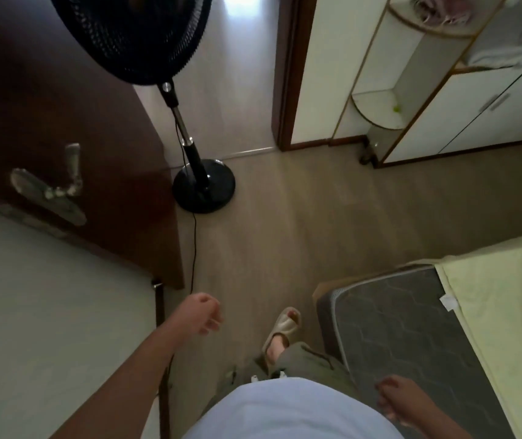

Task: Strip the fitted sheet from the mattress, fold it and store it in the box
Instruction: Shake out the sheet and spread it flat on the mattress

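Note:
The pale yellow-green fitted sheet (503, 305) covers the top of the mattress (405, 334) at the lower right; the mattress's dark grey quilted side is bare below the sheet's edge, where a white label shows. My left hand (204, 313) hangs over the floor, fingers loosely curled, holding nothing. My right hand (399, 399) is beside the mattress's side, fingers relaxed and empty, apart from the sheet. No box is in view.
A black pedestal fan (204, 188) stands on the wooden floor ahead, its cord trailing toward me. A dark brown open door (63, 137) is on the left, a white wardrobe with rounded shelves (411, 90) at the back right. My sandalled foot (281, 327) is by the mattress corner.

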